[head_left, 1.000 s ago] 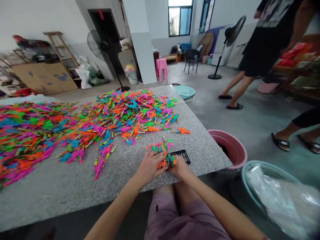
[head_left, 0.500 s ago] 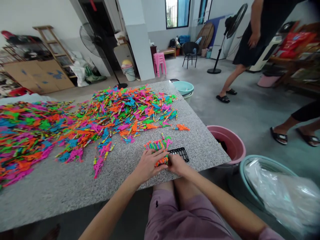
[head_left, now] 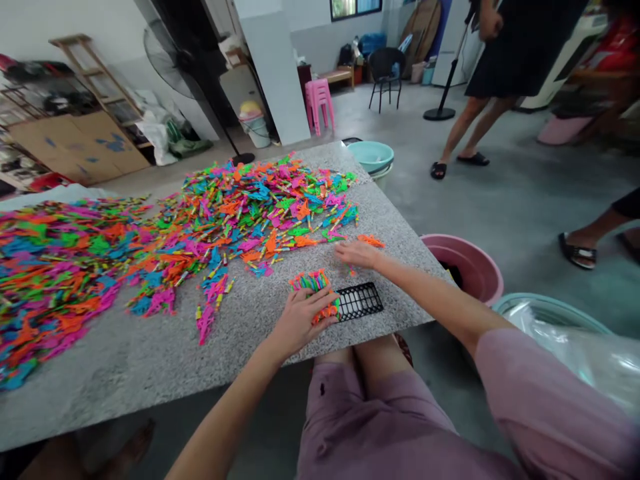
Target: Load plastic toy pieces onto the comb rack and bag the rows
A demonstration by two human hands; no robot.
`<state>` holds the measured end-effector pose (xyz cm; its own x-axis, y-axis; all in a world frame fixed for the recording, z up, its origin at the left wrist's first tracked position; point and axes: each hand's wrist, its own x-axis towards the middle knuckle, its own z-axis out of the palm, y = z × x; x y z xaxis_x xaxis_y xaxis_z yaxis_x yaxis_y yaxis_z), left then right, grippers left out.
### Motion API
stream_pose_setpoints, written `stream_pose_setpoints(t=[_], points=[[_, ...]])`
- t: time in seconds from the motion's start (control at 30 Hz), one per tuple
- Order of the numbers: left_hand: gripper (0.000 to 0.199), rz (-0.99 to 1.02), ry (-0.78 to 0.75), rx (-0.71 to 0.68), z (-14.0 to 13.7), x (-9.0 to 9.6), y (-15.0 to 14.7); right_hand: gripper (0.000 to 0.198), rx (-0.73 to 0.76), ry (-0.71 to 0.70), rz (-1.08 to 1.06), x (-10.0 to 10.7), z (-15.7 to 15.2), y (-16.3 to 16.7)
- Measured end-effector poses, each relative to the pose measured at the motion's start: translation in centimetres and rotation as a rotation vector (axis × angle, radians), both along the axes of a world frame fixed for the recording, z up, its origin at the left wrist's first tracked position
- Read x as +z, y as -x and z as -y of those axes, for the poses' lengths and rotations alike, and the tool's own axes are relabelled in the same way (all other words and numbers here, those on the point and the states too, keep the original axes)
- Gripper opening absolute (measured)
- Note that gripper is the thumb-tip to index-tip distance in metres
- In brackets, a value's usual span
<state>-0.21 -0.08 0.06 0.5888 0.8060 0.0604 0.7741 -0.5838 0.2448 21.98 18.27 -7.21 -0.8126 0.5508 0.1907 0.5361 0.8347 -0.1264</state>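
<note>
Currently one black grid [head_left: 361, 301] lies near two hands [head_left: 303, 319].

Single head-worn view, taken from above the wearer's lap [head_left: 370, 427] and directed forward and obliquely down across the speckled tabletop [head_left: 150, 363], whose near edge rises toward the right. The left hand [head_left: 305, 317] and right hand [head_left: 357, 255] lie close to the lens, near the centre of the wide field. Beyond them, the pile of coloured pieces [head_left: 260, 207] occupies the middle distance; pink stools [head_left: 319, 100] and a window [head_left: 354, 8], cropped by the upper border, mark the background.
</note>
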Motion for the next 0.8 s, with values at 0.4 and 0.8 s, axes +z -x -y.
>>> stream_pose_setpoints(t=[0.4,0.8], points=[[0.047,0.024,-0.031,0.01,-0.3,-0.5,0.3,0.019,-0.387,0.798,-0.987,-3.8,11.0,1.0],[0.049,-0.054,0.072,-0.012,-0.1,1.0,-0.4,0.036,-0.293,0.615,-0.485,-1.5,10.0,2.3]])
